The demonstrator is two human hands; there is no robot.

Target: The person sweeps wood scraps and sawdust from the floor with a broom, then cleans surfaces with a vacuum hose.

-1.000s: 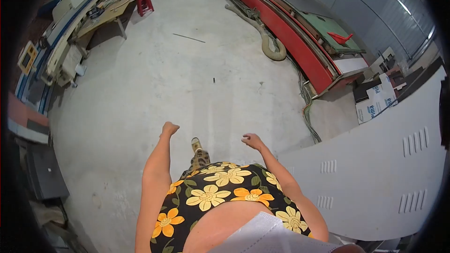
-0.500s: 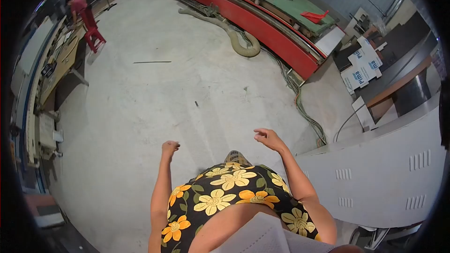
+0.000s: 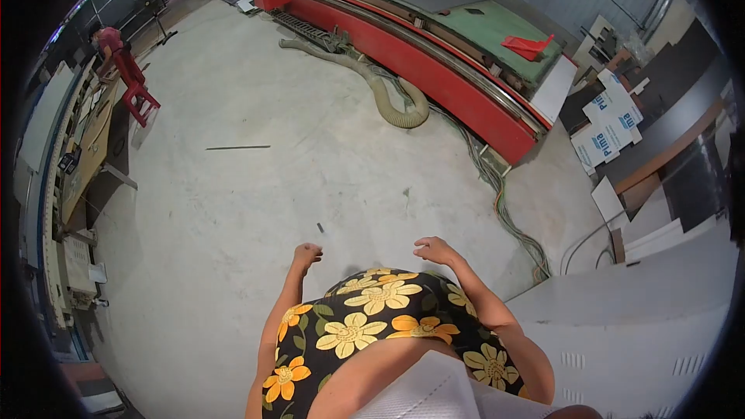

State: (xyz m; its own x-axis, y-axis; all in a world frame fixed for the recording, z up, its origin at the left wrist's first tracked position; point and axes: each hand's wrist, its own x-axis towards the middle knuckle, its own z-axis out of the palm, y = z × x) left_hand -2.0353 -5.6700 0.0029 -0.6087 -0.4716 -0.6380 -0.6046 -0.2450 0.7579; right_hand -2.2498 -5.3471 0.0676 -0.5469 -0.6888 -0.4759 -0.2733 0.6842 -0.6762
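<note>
Both my hands are held out over the grey concrete floor, in front of a black flowered garment. My left hand has its fingers loosely bent, with nothing visible in them. Nearest to it, on the floor just beyond, lies a small dark strip. Across from it my right hand is half open, its fingers reaching inward and holding nothing. Neither hand touches anything.
Ahead right stands a long red machine with a ridged hose and cables along its base. A grey cabinet is close on my right. At left, a person bends over a workbench beside a red stool. A thin dark strip lies ahead.
The floor strips, hose and cables appear lower and nearer, so my view has moved forward. My left hand has swung inward and my right hand is slightly lower.
</note>
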